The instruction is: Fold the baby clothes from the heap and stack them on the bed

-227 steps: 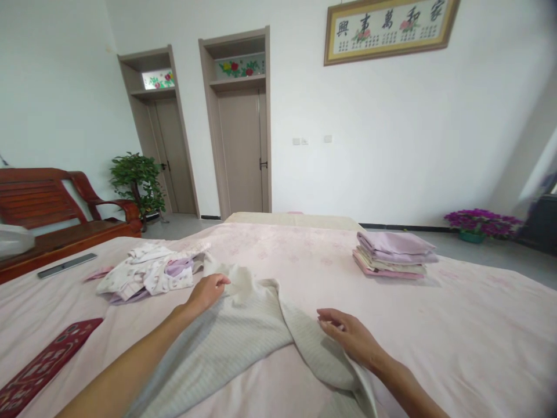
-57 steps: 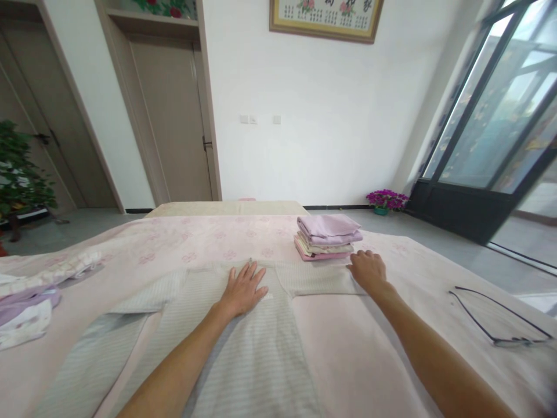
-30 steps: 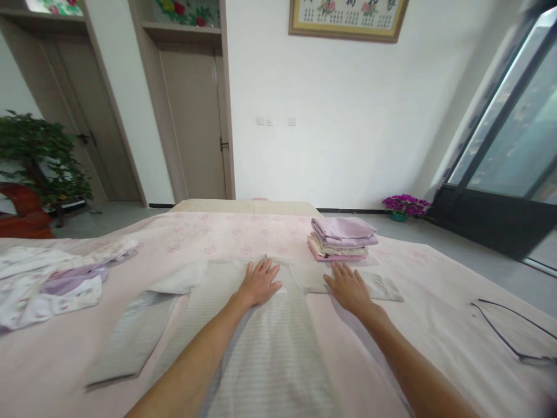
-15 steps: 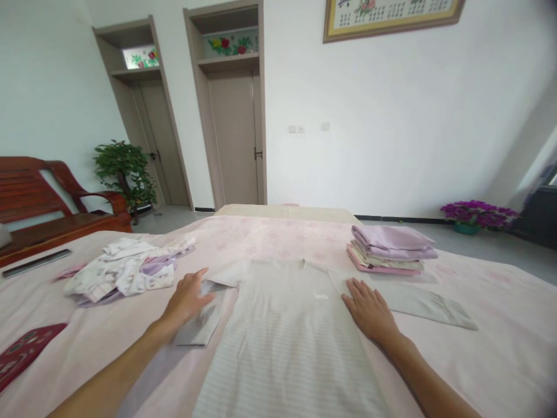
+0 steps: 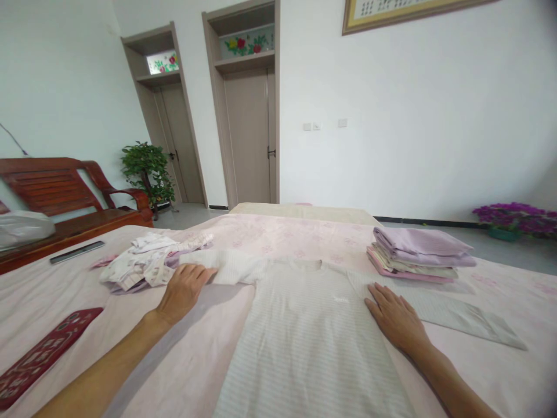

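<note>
A pale, finely striped long-sleeved shirt point(image 5: 313, 337) lies spread in front of me, its neckline toward the far side. With fingers closed, my left hand point(image 5: 185, 290) holds the left sleeve, which is drawn out sideways and partly lifted. The sleeve's end is partly hidden by the hand. My right hand point(image 5: 398, 318) rests flat near the shirt's right shoulder, fingers spread. From there the right sleeve point(image 5: 470, 316) stretches out flat to the right. Just behind my left hand sits a loose heap of white and lilac patterned clothes point(image 5: 139, 264).
A pink sheet point(image 5: 278, 232) covers the surface. Folded lilac, cream and pink clothes form a stack point(image 5: 420, 249) at the right. A dark flat strip point(image 5: 77, 252) and a red patterned object point(image 5: 46, 354) lie on the left. Beyond is a wooden bench point(image 5: 65, 197).
The left sleeve was hanging bent downward; my left hand has now gripped it and drawn it up and outward. My right hand stays on the shoulder. The camera view has shifted left.
</note>
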{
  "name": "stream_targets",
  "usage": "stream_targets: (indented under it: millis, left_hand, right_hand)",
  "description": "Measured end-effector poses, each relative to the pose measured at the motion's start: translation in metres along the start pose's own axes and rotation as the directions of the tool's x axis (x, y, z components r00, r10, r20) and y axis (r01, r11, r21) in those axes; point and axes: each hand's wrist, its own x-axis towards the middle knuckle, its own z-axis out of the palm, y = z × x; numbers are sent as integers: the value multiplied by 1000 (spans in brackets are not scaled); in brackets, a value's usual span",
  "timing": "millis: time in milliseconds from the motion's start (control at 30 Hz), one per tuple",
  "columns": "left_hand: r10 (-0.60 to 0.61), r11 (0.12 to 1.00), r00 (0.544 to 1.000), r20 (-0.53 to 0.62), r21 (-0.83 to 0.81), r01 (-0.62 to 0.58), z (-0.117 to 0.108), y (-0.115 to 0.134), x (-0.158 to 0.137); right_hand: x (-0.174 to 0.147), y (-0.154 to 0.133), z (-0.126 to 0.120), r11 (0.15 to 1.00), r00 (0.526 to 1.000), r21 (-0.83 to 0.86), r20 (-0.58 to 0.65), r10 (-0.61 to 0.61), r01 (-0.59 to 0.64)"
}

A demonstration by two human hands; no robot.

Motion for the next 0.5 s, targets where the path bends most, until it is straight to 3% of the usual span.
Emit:
stream_targets:
  millis: [67, 133, 200, 300, 433, 500]
  left_hand:
    - [-14, 995, 986, 167, -92, 30, 11, -16, -7]
    - [-140, 966, 954, 266, -174, 191, 24, -33, -9]
    - [-287, 920, 923, 256, -195, 340, 34, -49, -4]
    - [-443, 872, 871, 211, -124, 473, 43, -65, 15]
    - [-572, 797, 777, 262, -45, 602, 56, -76, 41]
    - [-591, 779, 762, 266, -59, 625, 63, -80, 49]
  right_hand:
    - [1, -1, 0, 999, 1000, 16, -7, 31, -31]
    - [1, -2, -1, 998, 999, 30, -10, 47, -47]
    - [2, -2, -1, 998, 999, 36, -13, 43, -42]
    - [3, -1, 1, 999, 1000, 35, -13, 22, -21]
    - [3, 1, 3, 1000, 1000, 24, -23, 7, -6]
    - [4, 1, 2, 1000, 1000, 27, -30, 4, -4]
